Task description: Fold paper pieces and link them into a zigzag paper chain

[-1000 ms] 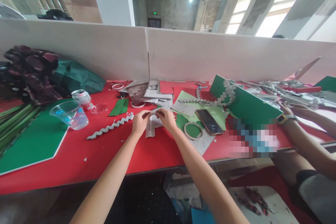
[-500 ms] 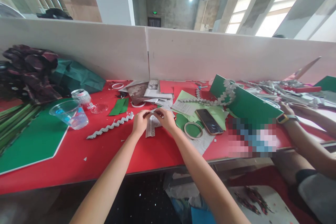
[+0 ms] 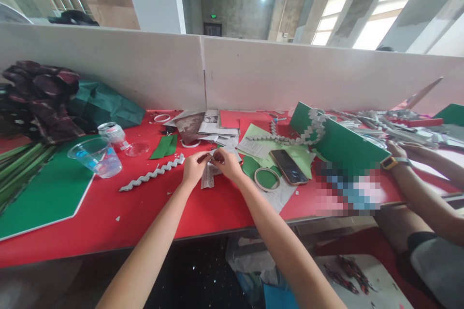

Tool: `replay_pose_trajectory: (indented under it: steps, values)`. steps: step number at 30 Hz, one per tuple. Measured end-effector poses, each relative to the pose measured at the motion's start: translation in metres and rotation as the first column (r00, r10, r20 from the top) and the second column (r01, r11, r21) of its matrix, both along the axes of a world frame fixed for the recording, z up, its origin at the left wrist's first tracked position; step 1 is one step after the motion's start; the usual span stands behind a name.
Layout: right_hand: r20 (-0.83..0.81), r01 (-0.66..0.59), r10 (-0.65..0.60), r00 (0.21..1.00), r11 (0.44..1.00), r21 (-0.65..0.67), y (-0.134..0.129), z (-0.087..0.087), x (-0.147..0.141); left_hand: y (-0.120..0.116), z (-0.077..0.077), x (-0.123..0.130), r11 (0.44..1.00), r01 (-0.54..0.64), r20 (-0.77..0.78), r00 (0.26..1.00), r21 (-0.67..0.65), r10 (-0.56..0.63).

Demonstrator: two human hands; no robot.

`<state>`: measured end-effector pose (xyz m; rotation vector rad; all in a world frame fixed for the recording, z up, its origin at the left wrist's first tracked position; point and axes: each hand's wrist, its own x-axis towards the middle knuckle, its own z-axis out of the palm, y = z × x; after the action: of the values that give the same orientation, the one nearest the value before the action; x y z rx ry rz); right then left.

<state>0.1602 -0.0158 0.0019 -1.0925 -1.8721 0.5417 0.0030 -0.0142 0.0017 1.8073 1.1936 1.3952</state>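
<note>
Between the fingertips of both hands: small pale paper piece (image 3: 213,155), mostly covered by fingers, exact shape too small to read. Left hand (image 3: 195,169) is pinched on it from the left, right hand (image 3: 229,164) from the right. Thumbs and fingertips are drawn together, hands nearly touching. Just below the fingertips, between the hands: printed paper strip (image 3: 208,178); can't tell if it's joined to the held piece.

Left of left hand, near it: zigzag folded strip (image 3: 154,174), flat on red tabletop (image 3: 145,224), one end pointing toward the knuckles. Beyond and left of that hand: dark green paper pieces (image 3: 164,147). Straight beyond both hands: printed sheets (image 3: 219,128), loosely stacked.

Right of right hand: tape roll (image 3: 267,189), lying flat, then phone (image 3: 289,167), face up, partly on light green paper (image 3: 256,134).

Well left of left hand: clear plastic cup (image 3: 101,164), tilted, with can (image 3: 112,135) just behind it. Well right of right hand: green board (image 3: 350,147) with second zigzag chain (image 3: 317,130) against it. Past the board: another person's hand (image 3: 397,150), wristwatch on that arm.
</note>
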Motion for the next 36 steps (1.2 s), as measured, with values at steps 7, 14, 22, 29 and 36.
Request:
replay_pose_trajectory:
  steps: [7, 14, 22, 29, 36]
  values:
    - [0.067, 0.023, -0.021, 0.998, 0.999, -0.029, -0.0047, 0.004, -0.0017, -0.0003, -0.0015, 0.0024, 0.997, 0.079, -0.001, 0.997, -0.013, -0.079]
    - [0.08, -0.006, 0.008, 0.997, 1.0, -0.026, -0.0056, 0.0043, -0.0006, -0.0007, -0.0003, 0.0037, 0.996, 0.076, 0.074, 0.995, -0.04, -0.073]
    - [0.005, -0.034, 0.034, 0.999, 0.997, -0.065, -0.0036, 0.0024, -0.0009, 0.0006, 0.0005, 0.0026, 0.996, 0.049, 0.086, 0.995, -0.08, -0.042]
    - [0.097, 0.073, -0.075, 0.992, 0.997, 0.02, -0.0017, 0.0016, -0.0005, 0.007, -0.0008, -0.0018, 0.975, 0.105, 0.36, 0.933, -0.198, -0.028]
    - [0.077, 0.033, -0.038, 0.996, 0.997, 0.065, -0.0009, 0.0013, 0.0011, 0.0083, 0.0, -0.0031, 0.969, 0.082, 0.439, 0.898, -0.232, 0.029]
